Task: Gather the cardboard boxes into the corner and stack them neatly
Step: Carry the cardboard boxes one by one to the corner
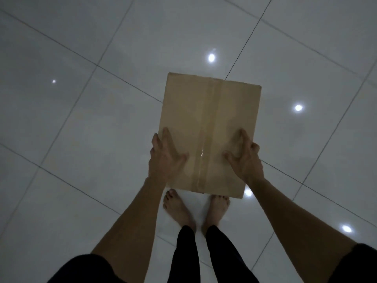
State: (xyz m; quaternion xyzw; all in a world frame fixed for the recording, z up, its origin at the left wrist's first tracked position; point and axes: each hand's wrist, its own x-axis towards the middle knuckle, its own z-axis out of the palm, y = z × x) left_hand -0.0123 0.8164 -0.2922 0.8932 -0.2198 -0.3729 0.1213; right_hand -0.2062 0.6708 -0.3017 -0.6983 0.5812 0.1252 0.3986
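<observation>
A brown cardboard box (210, 123), sealed along its middle with clear tape, is held out in front of me above the floor. My left hand (166, 158) grips its left edge near the close end, thumb lying on the top face and fingers wrapped over the side. My right hand (243, 158) grips the right edge the same way, thumb and forefinger on top. The underside of the box and most of my fingers are hidden. No other box shows in this view.
Glossy white floor tiles (85, 123) with dark grout lines fill the view and mirror several ceiling lights. My bare feet (179, 209) stand right under the close end of the box. No wall or corner is visible.
</observation>
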